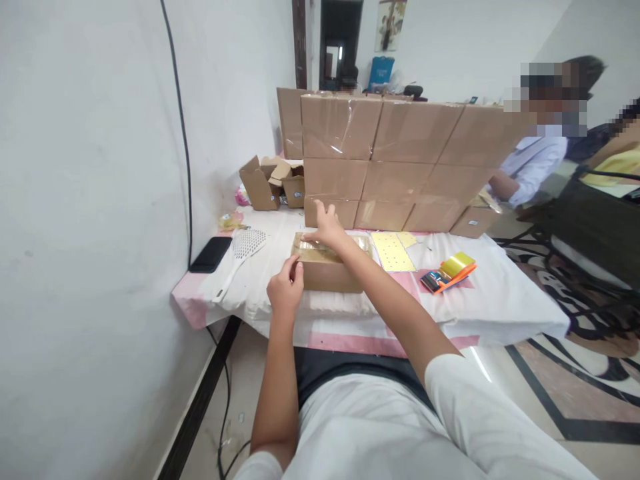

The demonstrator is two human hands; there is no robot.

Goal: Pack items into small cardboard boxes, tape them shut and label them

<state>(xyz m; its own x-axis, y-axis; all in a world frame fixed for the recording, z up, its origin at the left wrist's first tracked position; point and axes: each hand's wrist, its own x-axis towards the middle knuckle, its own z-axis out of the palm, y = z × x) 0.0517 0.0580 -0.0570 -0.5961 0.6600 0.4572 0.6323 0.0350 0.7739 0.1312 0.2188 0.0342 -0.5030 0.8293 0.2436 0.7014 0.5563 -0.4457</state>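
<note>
A taped cardboard box point(327, 275) lies in front of me on the cloth-covered table, with shiny clear tape across its top. My left hand point(286, 287) is closed at the box's left front corner, thumb and forefinger against its edge. Over the left part of the top, my right hand point(326, 227) has its fingers apart, the thumb low at the taped surface. Whether the right palm presses on the tape I cannot make out. To the right sits an orange tape dispenser point(447, 272) with a roll of yellowish tape.
A wall of stacked cardboard boxes point(400, 133) stands just behind. Opened small boxes point(260, 187), a white perforated scoop point(249, 245) and a black phone point(211, 255) are on the left. Yellow dotted sheets point(394, 252) lie right of the box. Another person point(535, 157) is beyond, at right.
</note>
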